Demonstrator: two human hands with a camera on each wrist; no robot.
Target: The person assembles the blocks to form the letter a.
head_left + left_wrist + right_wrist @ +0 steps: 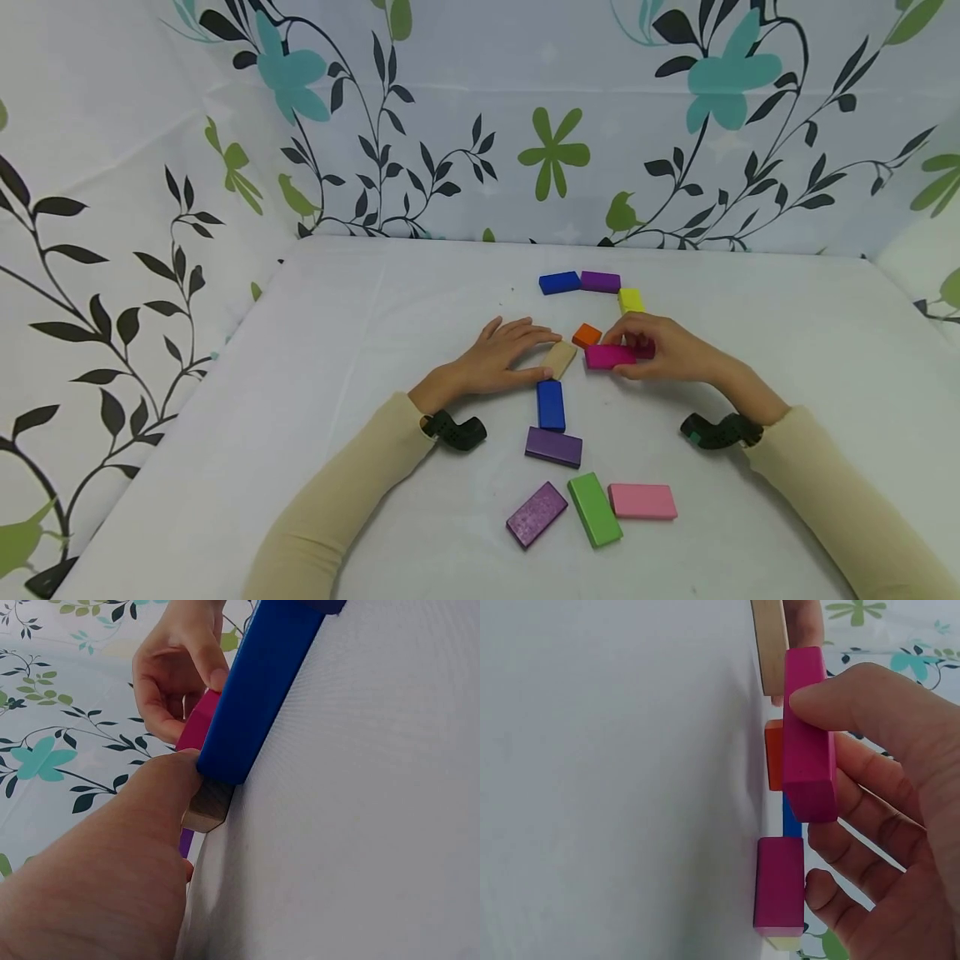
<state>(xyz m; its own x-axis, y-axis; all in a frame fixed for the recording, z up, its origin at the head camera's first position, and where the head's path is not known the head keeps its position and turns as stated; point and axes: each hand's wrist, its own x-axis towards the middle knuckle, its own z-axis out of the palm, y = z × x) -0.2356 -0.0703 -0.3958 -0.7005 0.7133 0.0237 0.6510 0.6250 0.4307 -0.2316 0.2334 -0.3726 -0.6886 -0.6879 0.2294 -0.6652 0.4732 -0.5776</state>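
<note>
In the head view my right hand (675, 350) pinches a magenta block (608, 357) between thumb and fingers. The right wrist view shows this held block (808, 742) from its end, raised off the table. A second magenta block (780, 885) lies beneath that hand. My left hand (506, 358) holds a plain wooden block (560, 358) between thumb and index fingertip; its other fingers are stretched out. A small orange block (587, 335) lies between the hands. Touching or nearly touching the wooden block's near end is a blue block (551, 406).
Farther back lie a yellow block (631, 300), a purple block (601, 282) and another blue block (559, 283). Nearer are a dark purple block (553, 447), a glittery purple block (537, 514), a green block (595, 510) and a pink block (642, 501). A patterned curtain borders the white table (420, 283).
</note>
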